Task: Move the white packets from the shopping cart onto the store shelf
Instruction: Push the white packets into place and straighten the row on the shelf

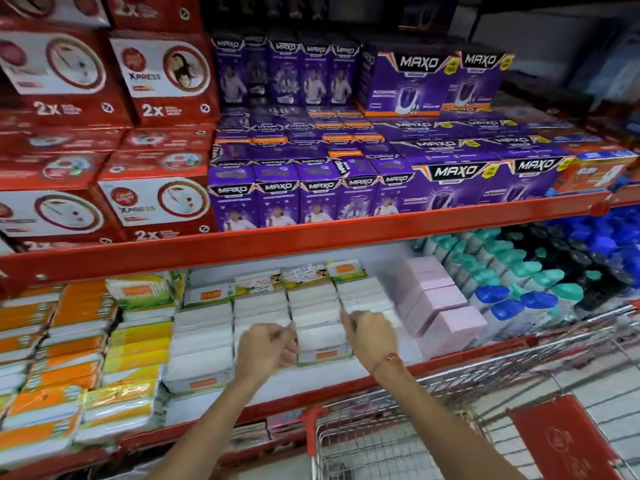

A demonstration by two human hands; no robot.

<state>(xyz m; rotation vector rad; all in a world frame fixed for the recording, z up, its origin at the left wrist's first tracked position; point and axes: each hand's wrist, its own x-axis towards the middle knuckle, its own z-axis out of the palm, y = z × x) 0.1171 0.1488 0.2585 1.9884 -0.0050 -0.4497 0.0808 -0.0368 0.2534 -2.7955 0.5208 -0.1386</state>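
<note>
Two bare arms reached out over the shopping cart (433,445) to the lower store shelf (311,379). The left hand (265,348) was curled closed against the left side of a row of white packets (317,327), and the right hand (369,336) was curled closed at the right side of the same row, with a thin red thread (388,360) round its wrist. The picture was blurry there, so I could not tell if the fingers were pinching a packet or only pushing on it. The white packets stood in neat rows on the shelf, running from near to far, with more white rows to the left of the hands. Further left lay stacks of orange and yellow packs (79,341). Just beside the right hand, to the right, stood pink boxes (440,303), and further right were bottles with green and blue caps (519,285). On the shelf above sat purple boxes (311,195) in the middle and red boxes (104,202) on the left. The cart was near, at the bottom right, made of silver wire with a red flap (561,441). I could not see any white packets inside the part of the cart that showed.
</note>
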